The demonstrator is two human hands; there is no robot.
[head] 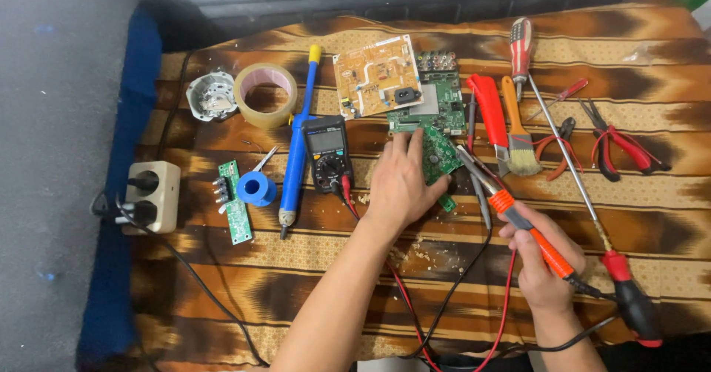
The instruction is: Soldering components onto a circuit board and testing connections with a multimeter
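1. Our left hand [400, 183] lies flat and open, palm down, pressing on a small green circuit board [438, 153] near the middle of the bench [311, 261]; the fingers point toward 12 o'clock.
2. Our right hand [537, 265] is closed around the orange handle of a soldering iron [511, 209], at 4 o'clock from the green board. The iron's metal tip points toward 10 o'clock and ends just beside the board's right edge.
3. A larger green board [437, 102] lies at 12 o'clock from the small one, touching it or nearly so, and a tan circuit board [376, 76] lies at its 10 o'clock, overlapping its corner.
4. A black multimeter [326, 153] sits at 9 o'clock from our left hand, its red and black leads running down toward us.
5. A blue desoldering pump [298, 146] lies just left of the meter, with a blue solder spool [256, 188] and a narrow green board strip [233, 202] farther toward 9 o'clock.
6. A tape roll [265, 94] and a round metal part [211, 96] sit at 10 o'clock.
7. At 2 o'clock lie a red-handled tool [489, 113], a paintbrush [517, 131], a striped screwdriver [521, 50] and red-handled pliers [618, 146].
8. A long red-and-black screwdriver [592, 216] lies at 3 o'clock, just right of our right hand.
9. A power strip [152, 194] rests on the bench's left edge.
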